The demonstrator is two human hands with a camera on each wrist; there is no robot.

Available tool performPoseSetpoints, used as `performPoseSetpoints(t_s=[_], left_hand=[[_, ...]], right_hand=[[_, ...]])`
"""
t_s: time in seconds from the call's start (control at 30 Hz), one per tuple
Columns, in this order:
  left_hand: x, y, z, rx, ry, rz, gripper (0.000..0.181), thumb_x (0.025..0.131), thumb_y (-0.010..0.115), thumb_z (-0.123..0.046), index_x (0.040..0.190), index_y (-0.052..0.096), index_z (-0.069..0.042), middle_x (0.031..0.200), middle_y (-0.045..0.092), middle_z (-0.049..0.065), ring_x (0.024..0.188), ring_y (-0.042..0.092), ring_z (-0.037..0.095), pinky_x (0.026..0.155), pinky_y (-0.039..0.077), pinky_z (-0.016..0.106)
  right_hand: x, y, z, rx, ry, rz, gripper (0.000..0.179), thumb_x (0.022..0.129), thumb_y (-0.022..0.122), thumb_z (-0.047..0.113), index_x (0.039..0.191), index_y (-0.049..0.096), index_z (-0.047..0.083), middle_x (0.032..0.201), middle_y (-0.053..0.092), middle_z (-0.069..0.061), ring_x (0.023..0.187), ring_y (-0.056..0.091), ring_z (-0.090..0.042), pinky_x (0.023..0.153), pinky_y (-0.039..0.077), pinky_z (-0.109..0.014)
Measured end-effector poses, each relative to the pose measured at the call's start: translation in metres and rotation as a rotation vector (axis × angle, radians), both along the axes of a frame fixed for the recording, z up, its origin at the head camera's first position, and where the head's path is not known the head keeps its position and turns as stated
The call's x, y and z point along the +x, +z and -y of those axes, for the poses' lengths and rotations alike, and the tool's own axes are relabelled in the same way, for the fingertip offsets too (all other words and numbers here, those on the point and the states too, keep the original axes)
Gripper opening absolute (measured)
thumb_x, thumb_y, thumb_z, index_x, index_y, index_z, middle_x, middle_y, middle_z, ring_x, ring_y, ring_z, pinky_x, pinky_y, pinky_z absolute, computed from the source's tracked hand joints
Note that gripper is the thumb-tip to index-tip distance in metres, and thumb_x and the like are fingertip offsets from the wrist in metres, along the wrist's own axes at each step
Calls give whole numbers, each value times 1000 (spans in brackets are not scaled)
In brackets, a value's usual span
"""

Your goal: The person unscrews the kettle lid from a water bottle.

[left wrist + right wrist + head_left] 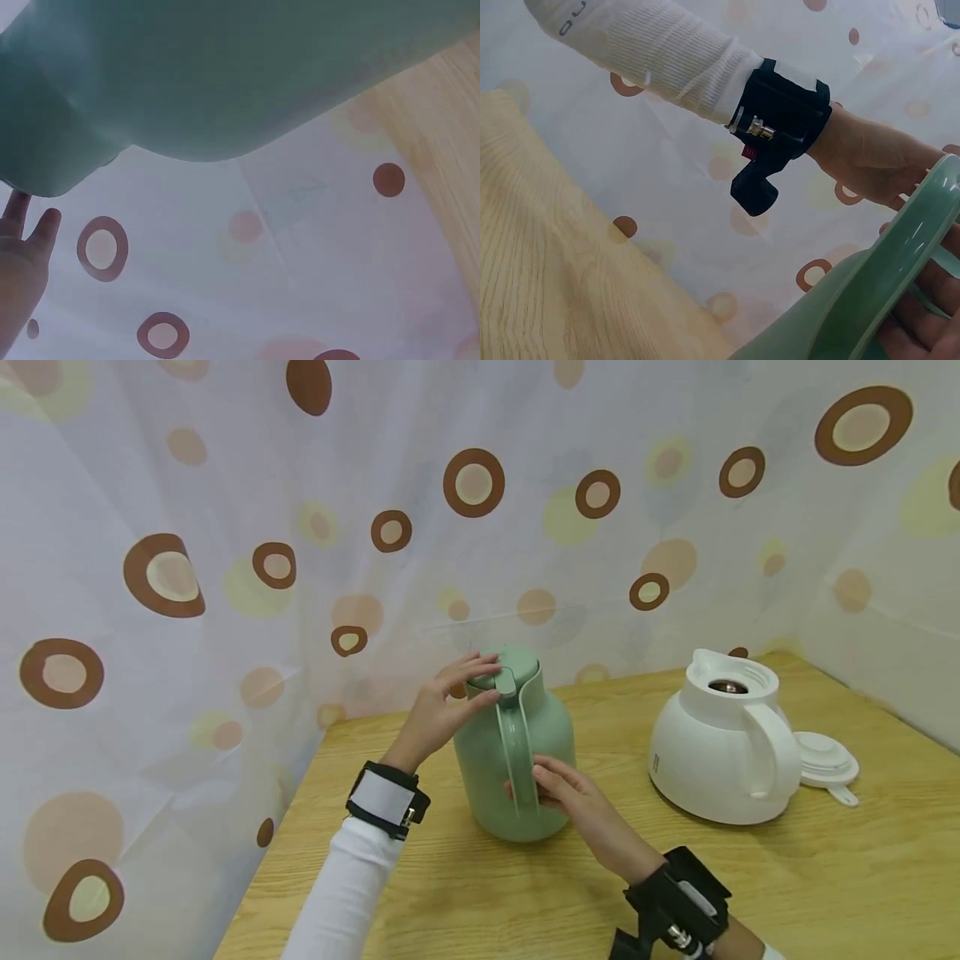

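Observation:
A green thermos jug [555, 727] stands upright on the wooden table, its handle [517, 752] turned toward me. My left hand [442, 697] reaches over the top, with extended fingers touching the lid [517, 658] near its thumb tab. Lower down, the right hand [573, 789] holds the handle, and its fingers [922, 322] pass behind it in the right wrist view. The jug's green body [225, 75] fills the top of the left wrist view, where part of the left hand [22, 255] shows at the neck.
To the right stands a white thermos jug [720, 752] with its mouth uncovered. A white lid [825, 760] lies beside it on the table [465, 902]. Behind hangs a white curtain [420, 435] patterned with brown and yellow circles, which also borders both sides.

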State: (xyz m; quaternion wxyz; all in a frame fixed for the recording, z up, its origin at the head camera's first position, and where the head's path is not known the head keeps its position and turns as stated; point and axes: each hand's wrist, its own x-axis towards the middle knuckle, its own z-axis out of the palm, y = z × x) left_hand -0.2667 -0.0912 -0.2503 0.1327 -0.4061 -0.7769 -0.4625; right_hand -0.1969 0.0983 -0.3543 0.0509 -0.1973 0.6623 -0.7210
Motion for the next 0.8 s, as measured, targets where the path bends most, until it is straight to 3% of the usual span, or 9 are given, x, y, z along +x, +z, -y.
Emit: performPoseSetpoints(t_s=[0.07, 0.3, 0.4, 0.5, 0.63, 0.8], left_hand=[[-3, 1, -1, -3, -33, -5, 33, 86, 63, -3, 118, 58, 5, 131, 49, 15, 130, 30, 17, 106, 22, 39], [-36, -11, 1, -55, -146, 23, 38, 88, 61, -4, 125, 56, -2, 136, 46, 4, 133, 23, 16, 106, 21, 35], [-39, -11, 0, -70, -166, 23, 39, 89, 61, -11, 127, 55, -5, 137, 44, 1, 134, 21, 18, 106, 22, 35], [-40, -16, -1, -40, -138, -5, 49, 89, 60, -27, 133, 50, -10, 142, 37, -1, 134, 21, 16, 103, 27, 41], [-37, -41, 3, 48, -59, 62, 74, 84, 59, -47, 145, 30, -16, 148, 23, 1, 133, 21, 18, 100, 27, 52], [-21, -83, 15, 128, 40, 273, 83, 83, 68, -35, 147, 19, -17, 147, 19, 9, 133, 19, 29, 100, 21, 59]], right_hand=[[-2, 0, 1, -6, 24, -17, 55, 99, 34, 41, 131, 43, -3, 117, 57, -17, 113, 50, -27, 99, 30, -47], [-6, 0, 4, -1, 86, -32, 61, 99, 28, 45, 127, 44, -7, 104, 58, -13, 108, 50, -26, 100, 25, -49], [-7, -1, 3, 5, 86, -25, 61, 99, 27, 46, 125, 44, -6, 100, 56, -12, 103, 50, -26, 101, 23, -47], [-8, -2, 2, -2, 82, -20, 62, 98, 29, 48, 124, 43, -6, 100, 55, -13, 103, 49, -27, 101, 23, -45], [-8, -3, 3, -11, 85, -21, 61, 98, 30, 47, 126, 42, -5, 102, 55, -15, 104, 48, -28, 101, 23, -44], [-7, -5, 3, -8, 109, -28, 59, 99, 28, 45, 127, 40, -5, 106, 53, -16, 107, 46, -29, 101, 24, -44]])
